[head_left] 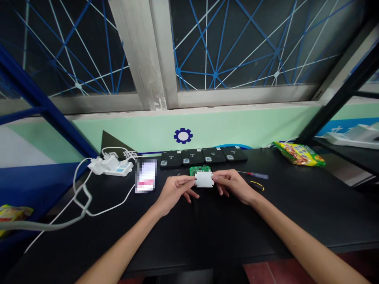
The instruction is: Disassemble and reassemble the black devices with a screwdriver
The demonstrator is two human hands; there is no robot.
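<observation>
Between my two hands is a small silvery-white plate (204, 179) with notched edges. My left hand (177, 186) pinches its left edge between thumb and finger, and my right hand (232, 183) pinches the right edge. Just behind the plate, partly covered by it, shows a green circuit board (200, 169); I cannot tell whether the two touch. To the right of my right hand lie a screwdriver (260, 176) with a red and clear bluish handle and a black-and-yellow handled tool (257, 185).
Several flat black boxes (193, 156) line the back of the black table (225, 232). At left are a lit phone (146, 176) and a white power strip (118, 169) with trailing cables (85, 197). A yellow-green snack packet (299, 154) lies at the back right.
</observation>
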